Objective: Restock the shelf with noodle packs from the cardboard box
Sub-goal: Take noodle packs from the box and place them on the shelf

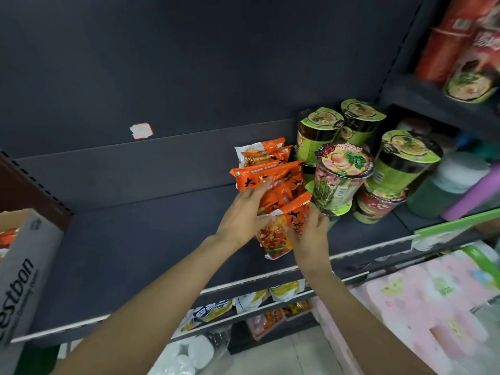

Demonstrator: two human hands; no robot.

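On the dark shelf (pixel 121 239), the right hand (pixel 311 231) pinches the front noodle pack (pixel 281 228) at its right edge; the left hand (pixel 243 212), fingers spread, presses the leaning packs (pixel 270 180) just beyond. Noodle cups (pixel 341 180) stand right; the cardboard box (pixel 24 266) sits far left.

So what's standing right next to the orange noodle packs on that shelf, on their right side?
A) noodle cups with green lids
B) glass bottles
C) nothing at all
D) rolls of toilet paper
A: noodle cups with green lids stand stacked just right of the orange noodle packs on the same dark shelf, while both hands handle the packs.
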